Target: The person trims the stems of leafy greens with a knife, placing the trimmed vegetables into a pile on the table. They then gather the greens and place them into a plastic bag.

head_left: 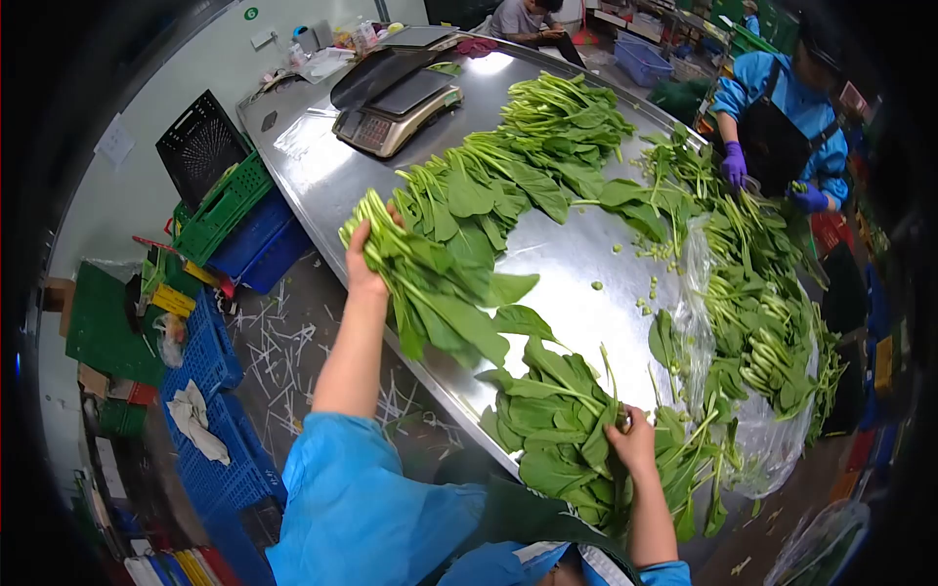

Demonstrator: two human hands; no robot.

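Observation:
My left hand (364,266) is wrapped round a thick bunch of leafy greens (435,288), lifted at the table's left edge. The pale cut stalks point up and away, and the leaves hang toward me. Near the front edge my right hand (635,444) has its fingers closed at the side of a loose pile of greens (562,415); leaves partly hide the fingertips. Trimmed bunches of greens (508,161) lie in a row beyond my left hand.
A digital scale (396,112) stands at the table's far left. Across the metal table (547,259), a person in purple gloves (733,164) handles greens. Loose greens (752,293) and clear plastic sheeting (696,322) cover the right side. Crates (234,195) stand left.

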